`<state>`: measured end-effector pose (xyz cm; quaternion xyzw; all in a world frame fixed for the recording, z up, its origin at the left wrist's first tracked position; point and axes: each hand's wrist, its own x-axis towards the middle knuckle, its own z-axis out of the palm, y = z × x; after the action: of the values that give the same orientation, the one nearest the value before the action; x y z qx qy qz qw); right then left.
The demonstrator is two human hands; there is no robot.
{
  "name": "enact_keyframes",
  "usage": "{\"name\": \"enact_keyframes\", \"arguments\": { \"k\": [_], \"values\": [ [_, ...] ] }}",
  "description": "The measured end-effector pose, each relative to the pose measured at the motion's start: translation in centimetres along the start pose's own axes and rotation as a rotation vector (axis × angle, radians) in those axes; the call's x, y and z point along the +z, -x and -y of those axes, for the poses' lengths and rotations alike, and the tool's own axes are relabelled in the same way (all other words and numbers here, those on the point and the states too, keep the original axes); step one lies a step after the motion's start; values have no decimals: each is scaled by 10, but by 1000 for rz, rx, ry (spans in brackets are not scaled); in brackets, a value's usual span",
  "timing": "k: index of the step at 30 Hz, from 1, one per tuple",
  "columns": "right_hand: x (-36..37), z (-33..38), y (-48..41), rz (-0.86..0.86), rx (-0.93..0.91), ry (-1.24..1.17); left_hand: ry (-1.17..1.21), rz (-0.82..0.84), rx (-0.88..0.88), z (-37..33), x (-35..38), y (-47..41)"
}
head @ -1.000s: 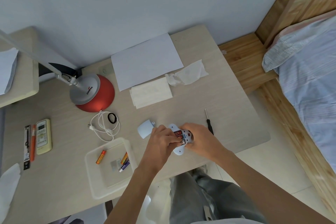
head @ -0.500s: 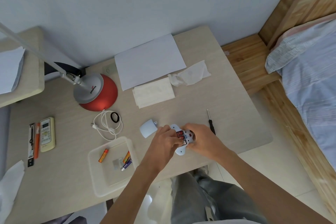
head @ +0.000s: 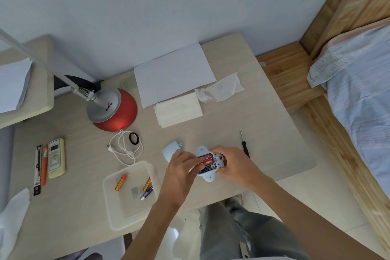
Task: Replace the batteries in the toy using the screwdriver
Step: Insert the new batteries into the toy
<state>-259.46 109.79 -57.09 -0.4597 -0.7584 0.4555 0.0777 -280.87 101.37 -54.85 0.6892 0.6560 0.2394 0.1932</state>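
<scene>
Steadying the toy (head: 207,177) on the table (head: 263,124) at lower centre, the right hand (head: 236,164) is closed around its right end so the open bay faces up; the left hand (head: 181,167) fingertips press on the batteries (head: 207,161). The screwdriver (head: 244,145) lies just right, its handle partly hidden. The cover (head: 170,150) rests left. Battery polarity cannot be made out.

Pale blue toy (head: 207,176) lies underside up near the desk's front edge, its compartment holding three batteries (head: 207,161). Black-handled screwdriver (head: 244,145) lies just right.
</scene>
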Motion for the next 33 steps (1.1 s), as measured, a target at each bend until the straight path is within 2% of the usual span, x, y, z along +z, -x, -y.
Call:
{"name": "enact_keyframes", "arguments": {
  "k": [6, 10, 15, 20, 25, 33],
  "values": [
    [-3, 2, 1, 15, 1, -10, -47, -133, -131, 14, -12, 7],
    [-4, 3, 0, 28, 13, 3, -101, -74, -297, 30, -17, 3],
    [-5, 3, -1, 29, 19, 14, -144, 48, -405, 54, -15, -11],
    [-5, 1, -2, 29, 3, 13, -198, 195, -354, 70, -13, -32],
    [-2, -2, -2, 31, 3, 13, -161, 230, -306, 74, -18, -40],
    [-2, -3, -1, 32, -7, 12, 128, -17, -219, 12, -36, -35]
  ]
}}
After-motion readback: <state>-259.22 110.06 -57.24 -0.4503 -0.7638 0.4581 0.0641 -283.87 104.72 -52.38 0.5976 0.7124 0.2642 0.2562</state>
